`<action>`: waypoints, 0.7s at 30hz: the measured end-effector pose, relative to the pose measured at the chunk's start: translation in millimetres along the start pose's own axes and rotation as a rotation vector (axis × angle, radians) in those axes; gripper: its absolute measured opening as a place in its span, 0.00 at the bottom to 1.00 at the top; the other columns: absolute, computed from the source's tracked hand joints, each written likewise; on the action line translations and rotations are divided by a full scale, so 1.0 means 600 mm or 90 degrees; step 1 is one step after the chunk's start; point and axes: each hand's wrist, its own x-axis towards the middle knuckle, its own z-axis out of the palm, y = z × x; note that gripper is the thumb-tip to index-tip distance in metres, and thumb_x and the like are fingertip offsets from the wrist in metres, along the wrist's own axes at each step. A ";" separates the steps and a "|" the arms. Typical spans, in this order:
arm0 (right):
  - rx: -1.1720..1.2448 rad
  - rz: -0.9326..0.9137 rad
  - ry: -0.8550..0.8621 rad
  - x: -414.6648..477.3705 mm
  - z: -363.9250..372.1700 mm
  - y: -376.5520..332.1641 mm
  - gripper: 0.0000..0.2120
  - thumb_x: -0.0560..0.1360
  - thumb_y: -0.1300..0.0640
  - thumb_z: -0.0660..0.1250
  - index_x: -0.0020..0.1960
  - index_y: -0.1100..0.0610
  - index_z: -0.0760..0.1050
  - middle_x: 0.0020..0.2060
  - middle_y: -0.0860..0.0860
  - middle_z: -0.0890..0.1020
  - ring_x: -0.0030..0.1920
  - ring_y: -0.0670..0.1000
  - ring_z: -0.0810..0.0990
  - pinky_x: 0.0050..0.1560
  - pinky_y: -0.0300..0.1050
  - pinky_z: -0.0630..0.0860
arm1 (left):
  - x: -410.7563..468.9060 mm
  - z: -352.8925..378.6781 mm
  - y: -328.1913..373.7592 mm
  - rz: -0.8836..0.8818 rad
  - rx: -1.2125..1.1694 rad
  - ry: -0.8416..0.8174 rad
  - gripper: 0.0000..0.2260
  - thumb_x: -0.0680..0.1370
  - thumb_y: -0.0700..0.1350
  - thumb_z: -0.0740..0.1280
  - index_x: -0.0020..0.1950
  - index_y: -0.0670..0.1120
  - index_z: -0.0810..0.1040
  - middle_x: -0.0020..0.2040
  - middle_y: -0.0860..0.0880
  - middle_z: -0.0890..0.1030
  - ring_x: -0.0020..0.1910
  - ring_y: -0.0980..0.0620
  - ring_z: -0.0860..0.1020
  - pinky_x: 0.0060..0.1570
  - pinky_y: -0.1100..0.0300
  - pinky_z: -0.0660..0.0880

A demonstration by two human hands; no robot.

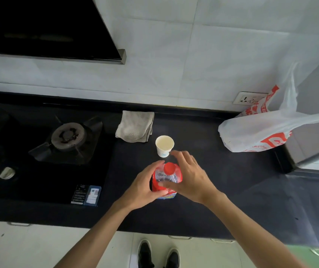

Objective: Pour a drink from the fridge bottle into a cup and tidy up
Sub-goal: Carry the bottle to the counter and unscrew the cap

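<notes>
We keep bottle upright on table. Left hand wraps its body, steadying. Right hand loose, fingers spread beside red cap, gripping nothing; likely poised to unscrew. Cup just behind, close for pour.

The white plastic bag carries large red printed characters and a row of small digits, possibly 3000, though blur prevents certainty. A sticker on the cooktop shows a QR code. The wording on the red label of the bottle is illegible.
</notes>
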 end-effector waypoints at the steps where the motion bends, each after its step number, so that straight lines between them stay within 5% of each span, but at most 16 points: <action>1: -0.059 -0.007 0.010 0.004 -0.015 -0.014 0.39 0.69 0.34 0.71 0.72 0.50 0.60 0.58 0.46 0.75 0.56 0.49 0.74 0.52 0.45 0.74 | 0.001 -0.001 -0.004 0.000 0.008 -0.006 0.38 0.70 0.50 0.79 0.75 0.54 0.64 0.69 0.57 0.73 0.69 0.57 0.73 0.66 0.53 0.75; 4: -0.198 -0.003 -0.002 0.015 -0.036 -0.053 0.32 0.74 0.33 0.63 0.67 0.54 0.62 0.44 0.49 0.81 0.41 0.52 0.79 0.43 0.45 0.73 | 0.000 -0.003 -0.010 0.001 0.012 -0.008 0.38 0.70 0.53 0.78 0.76 0.55 0.63 0.69 0.58 0.74 0.69 0.57 0.73 0.66 0.53 0.76; 7: -0.291 0.041 0.002 0.019 -0.034 -0.077 0.26 0.77 0.34 0.58 0.60 0.55 0.67 0.43 0.51 0.82 0.41 0.54 0.81 0.42 0.46 0.75 | -0.001 -0.003 -0.010 0.017 0.004 0.001 0.38 0.70 0.51 0.79 0.76 0.55 0.64 0.69 0.59 0.74 0.68 0.59 0.74 0.65 0.55 0.76; 14: -0.400 0.160 -0.005 0.016 -0.033 -0.105 0.30 0.79 0.31 0.50 0.36 0.56 0.67 0.28 0.49 0.67 0.32 0.51 0.70 0.34 0.44 0.65 | -0.001 0.007 -0.003 0.037 -0.007 0.020 0.39 0.68 0.52 0.79 0.75 0.52 0.65 0.68 0.56 0.74 0.68 0.55 0.74 0.65 0.54 0.75; 21: -0.415 0.111 -0.018 0.027 -0.028 -0.103 0.25 0.82 0.37 0.50 0.40 0.56 0.69 0.28 0.49 0.66 0.34 0.51 0.71 0.37 0.45 0.65 | -0.005 0.007 0.006 -0.010 -0.069 0.042 0.35 0.68 0.48 0.81 0.71 0.54 0.69 0.62 0.57 0.79 0.63 0.55 0.78 0.62 0.58 0.77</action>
